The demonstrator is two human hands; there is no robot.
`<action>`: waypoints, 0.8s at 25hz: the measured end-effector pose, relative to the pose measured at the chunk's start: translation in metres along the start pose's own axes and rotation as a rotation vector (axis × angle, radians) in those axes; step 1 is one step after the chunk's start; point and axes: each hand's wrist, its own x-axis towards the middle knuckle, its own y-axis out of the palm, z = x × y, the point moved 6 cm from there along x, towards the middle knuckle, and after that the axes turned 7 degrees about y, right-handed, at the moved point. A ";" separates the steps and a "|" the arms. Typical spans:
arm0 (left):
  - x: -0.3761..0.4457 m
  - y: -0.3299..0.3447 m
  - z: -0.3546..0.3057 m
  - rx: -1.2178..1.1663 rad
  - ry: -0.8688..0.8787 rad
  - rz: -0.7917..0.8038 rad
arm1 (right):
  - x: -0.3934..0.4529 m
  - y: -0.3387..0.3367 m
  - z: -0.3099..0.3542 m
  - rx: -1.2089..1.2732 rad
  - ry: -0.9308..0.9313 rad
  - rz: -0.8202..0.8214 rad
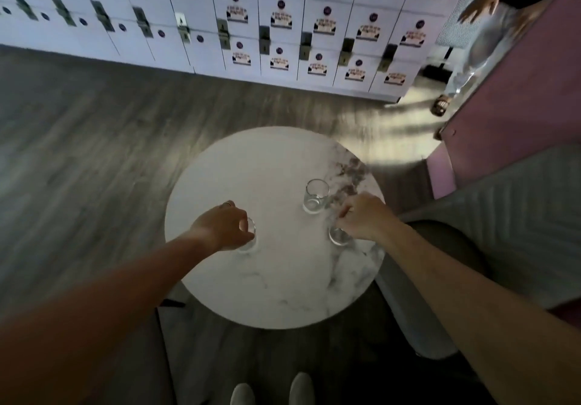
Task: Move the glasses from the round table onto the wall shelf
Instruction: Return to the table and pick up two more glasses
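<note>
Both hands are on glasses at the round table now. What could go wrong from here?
The right hand grips its glass close beside the free third glass; lifting could knock that one over. The left hand covers most of its glass, so the hold is hard to judge and may slip. A second person stands nearby, a possible collision while carrying.

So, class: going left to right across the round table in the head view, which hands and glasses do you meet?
Left hand gripping the left glass → free glass → right glass → right hand gripping it.
</note>
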 end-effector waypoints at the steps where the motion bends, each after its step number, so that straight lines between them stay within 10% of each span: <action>1: 0.004 0.010 0.001 -0.004 -0.010 0.013 | 0.007 0.009 -0.007 -0.022 0.011 0.001; 20: 0.033 0.048 0.015 0.048 -0.002 -0.105 | 0.051 0.065 -0.043 -0.154 -0.022 0.034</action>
